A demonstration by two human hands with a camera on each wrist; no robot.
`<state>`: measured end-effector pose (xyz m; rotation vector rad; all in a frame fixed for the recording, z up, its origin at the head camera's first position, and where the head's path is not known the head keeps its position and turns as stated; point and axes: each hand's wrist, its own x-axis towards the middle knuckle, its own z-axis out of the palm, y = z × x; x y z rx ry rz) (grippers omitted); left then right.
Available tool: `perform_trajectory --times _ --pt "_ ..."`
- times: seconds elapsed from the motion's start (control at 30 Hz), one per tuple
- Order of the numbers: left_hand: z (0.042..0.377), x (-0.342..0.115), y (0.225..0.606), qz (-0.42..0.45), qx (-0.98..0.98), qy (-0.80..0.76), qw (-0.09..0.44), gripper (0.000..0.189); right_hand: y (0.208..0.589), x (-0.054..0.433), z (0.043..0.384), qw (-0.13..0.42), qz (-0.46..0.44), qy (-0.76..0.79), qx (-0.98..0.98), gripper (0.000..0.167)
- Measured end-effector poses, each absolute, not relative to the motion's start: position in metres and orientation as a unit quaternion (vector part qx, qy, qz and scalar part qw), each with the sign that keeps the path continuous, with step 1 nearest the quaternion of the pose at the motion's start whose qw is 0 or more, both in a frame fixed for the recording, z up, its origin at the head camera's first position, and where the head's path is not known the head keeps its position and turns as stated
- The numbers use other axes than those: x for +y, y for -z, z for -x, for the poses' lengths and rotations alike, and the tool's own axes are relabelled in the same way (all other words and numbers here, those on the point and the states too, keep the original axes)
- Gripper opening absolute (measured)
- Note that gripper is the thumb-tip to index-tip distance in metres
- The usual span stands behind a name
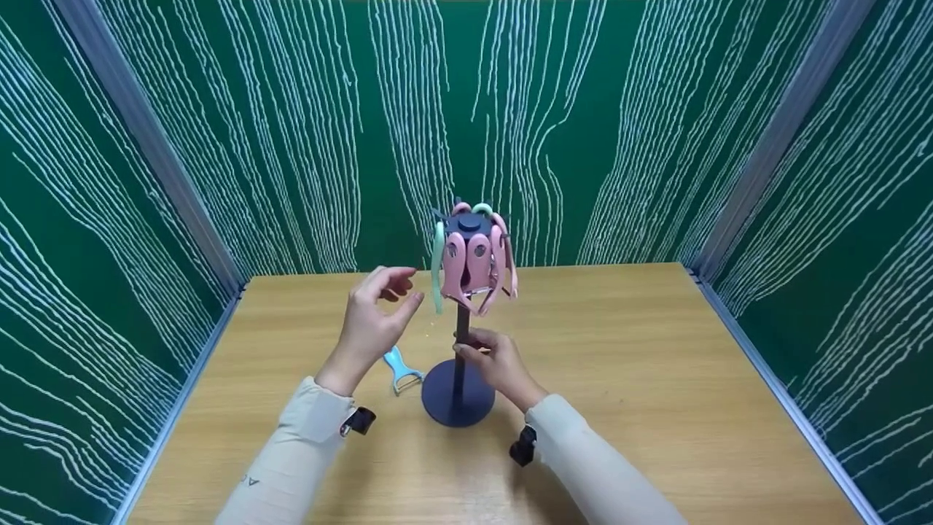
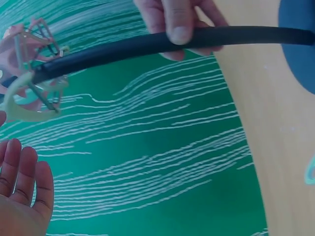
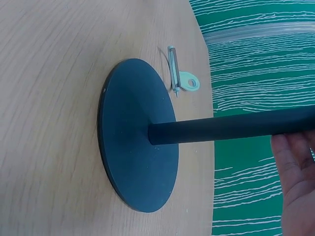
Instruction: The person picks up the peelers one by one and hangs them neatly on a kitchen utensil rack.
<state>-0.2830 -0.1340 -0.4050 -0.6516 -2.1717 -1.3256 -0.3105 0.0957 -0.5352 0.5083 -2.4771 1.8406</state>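
Observation:
A dark rotating-style rack stand (image 1: 442, 408) has a round base and an upright pole (image 3: 211, 129). Several pink peelers (image 1: 454, 270) and light green peelers (image 1: 437, 273) hang around its top. My right hand (image 1: 503, 363) grips the pole between thumb and fingers, below the hanging peelers. Left of the rack, my left hand (image 1: 373, 313) is held in the air with nothing in it, its fingertips a little apart from the green peeler. A light blue peeler (image 1: 397, 364) lies on the table beside the base, below the left hand.
The stand rests on a wooden table (image 1: 605, 379). Green walls (image 1: 408, 146) with wavy white lines rise at the back and both sides, joined by grey corner posts (image 1: 787, 131). Small specks lie on the table near the blue peeler.

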Motion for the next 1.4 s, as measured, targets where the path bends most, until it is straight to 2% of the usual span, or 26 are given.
perform_trajectory --times 0.6,1.4 --pt "0.303 -0.168 0.476 0.126 -0.844 0.487 0.185 0.029 0.536 0.095 0.312 0.027 -0.182 -0.59 -0.786 0.021" --pt "0.312 -0.171 0.557 0.08 -0.891 0.43 0.125 0.03 0.539 0.095 0.312 0.03 -0.18 -0.589 -0.787 0.02"
